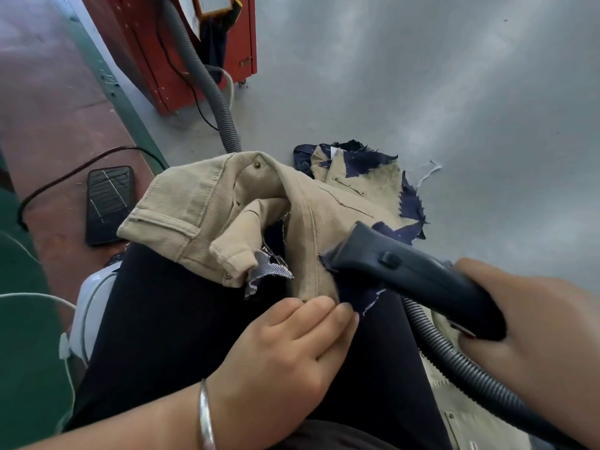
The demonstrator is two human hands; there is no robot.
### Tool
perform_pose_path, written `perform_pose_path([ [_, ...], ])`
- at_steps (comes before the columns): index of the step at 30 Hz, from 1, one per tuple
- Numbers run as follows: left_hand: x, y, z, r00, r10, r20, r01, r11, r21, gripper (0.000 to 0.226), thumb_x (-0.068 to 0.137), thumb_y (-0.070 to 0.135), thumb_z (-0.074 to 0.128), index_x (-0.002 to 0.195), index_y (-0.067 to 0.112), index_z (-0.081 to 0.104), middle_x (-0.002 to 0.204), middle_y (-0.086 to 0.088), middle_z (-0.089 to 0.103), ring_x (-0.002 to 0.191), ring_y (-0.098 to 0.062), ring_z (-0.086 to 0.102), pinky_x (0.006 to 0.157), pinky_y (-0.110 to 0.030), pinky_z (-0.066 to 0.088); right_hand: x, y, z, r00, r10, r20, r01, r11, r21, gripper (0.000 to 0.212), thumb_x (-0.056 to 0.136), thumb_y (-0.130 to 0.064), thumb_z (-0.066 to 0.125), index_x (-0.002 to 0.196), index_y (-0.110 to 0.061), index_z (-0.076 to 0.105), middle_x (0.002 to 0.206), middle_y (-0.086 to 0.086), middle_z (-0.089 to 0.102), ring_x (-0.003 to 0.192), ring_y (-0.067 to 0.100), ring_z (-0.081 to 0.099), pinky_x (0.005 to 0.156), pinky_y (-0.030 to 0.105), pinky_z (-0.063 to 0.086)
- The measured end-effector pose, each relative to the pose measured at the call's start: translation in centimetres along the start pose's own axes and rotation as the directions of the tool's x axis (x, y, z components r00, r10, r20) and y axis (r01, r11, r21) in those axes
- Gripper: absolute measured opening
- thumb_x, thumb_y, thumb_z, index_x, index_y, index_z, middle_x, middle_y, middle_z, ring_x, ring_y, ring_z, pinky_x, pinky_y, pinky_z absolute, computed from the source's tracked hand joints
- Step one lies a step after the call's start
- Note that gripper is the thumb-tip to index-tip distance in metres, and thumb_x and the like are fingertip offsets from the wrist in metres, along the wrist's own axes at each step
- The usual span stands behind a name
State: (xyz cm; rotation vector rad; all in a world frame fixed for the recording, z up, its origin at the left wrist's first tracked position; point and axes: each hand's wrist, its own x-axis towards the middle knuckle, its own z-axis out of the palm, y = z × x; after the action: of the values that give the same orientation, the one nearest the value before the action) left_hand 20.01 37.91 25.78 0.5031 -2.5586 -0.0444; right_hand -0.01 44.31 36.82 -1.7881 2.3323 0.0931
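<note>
Beige twill trousers [207, 209] lie bunched across the person's lap, their near edge pinched by the left hand [292, 349]. The right hand [526, 319] is wrapped round a dark grey plastic suction nozzle [406, 271], its mouth against the cloth. Cleaning looks midway: frayed navy threads show, and another beige piece [367, 180] waits on the floor beyond.

A plain silver bangle [204, 414] is worn on the wrist of the left hand [285, 349]. The legs are covered by dark trousers [168, 336]. A dark red nail [467, 333] is seen on the right hand [532, 323].
</note>
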Motion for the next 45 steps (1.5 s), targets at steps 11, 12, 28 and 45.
perform_pose_path([
  [11, -0.8, 0.5, 0.3, 0.988, -0.093, 0.122, 0.108, 0.987, -0.122, 0.042, 0.086, 0.006, 0.035, 0.112, 0.005, 0.069, 0.117, -0.009, 0.066, 0.095, -0.021, 0.064, 0.077, -0.031, 0.052, 10.3, -3.0, -2.2, 0.974, 0.057, -0.221, -0.028, 0.991, 0.131, 0.022, 0.074, -0.019, 0.065, 0.086, -0.024, 0.048, 0.066, -0.002, 0.051, 0.067, 0.033, 0.054, 0.055, 0.031, 0.036],
  [12, -0.9, 0.5, 0.2, 0.987, -0.095, 0.131, 0.112, 0.985, -0.13, 0.044, 0.087, 0.007, 0.034, 0.113, 0.005, 0.069, 0.119, -0.009, 0.065, 0.098, -0.021, 0.063, 0.079, -0.031, 0.052, 9.9, -2.6, -3.1, 0.974, 0.083, -0.212, -0.045, 0.983, 0.178, 0.021, 0.072, -0.023, 0.065, 0.087, -0.025, 0.051, 0.065, 0.0, 0.055, 0.065, 0.034, 0.059, 0.057, 0.034, 0.046],
  [28, -1.0, 0.9, 1.0, 0.971, -0.167, 0.17, 0.181, 0.981, -0.069, 0.044, 0.08, 0.003, 0.045, 0.12, -0.003, 0.062, 0.116, -0.016, 0.063, 0.1, -0.027, 0.063, 0.085, -0.032, 0.052, 1.7, -4.0, -0.9, 0.998, -0.047, -0.03, 0.036, 0.954, -0.298, 0.032, 0.08, -0.05, 0.054, 0.088, -0.041, 0.024, 0.058, -0.011, 0.038, 0.047, 0.001, 0.026, 0.042, 0.021, 0.019],
  [45, 1.6, 0.3, 0.4, 0.934, -0.215, 0.285, 0.248, 0.965, -0.083, 0.055, 0.079, 0.009, 0.043, 0.131, -0.007, 0.05, 0.13, -0.018, 0.053, 0.121, -0.03, 0.05, 0.1, -0.035, 0.043, 1.4, -0.1, -3.7, 0.992, 0.095, -0.083, -0.091, 0.995, 0.049, 0.03, 0.051, -0.036, 0.057, 0.077, -0.048, 0.051, 0.048, -0.008, 0.053, 0.048, 0.022, 0.055, 0.051, 0.047, 0.052],
])
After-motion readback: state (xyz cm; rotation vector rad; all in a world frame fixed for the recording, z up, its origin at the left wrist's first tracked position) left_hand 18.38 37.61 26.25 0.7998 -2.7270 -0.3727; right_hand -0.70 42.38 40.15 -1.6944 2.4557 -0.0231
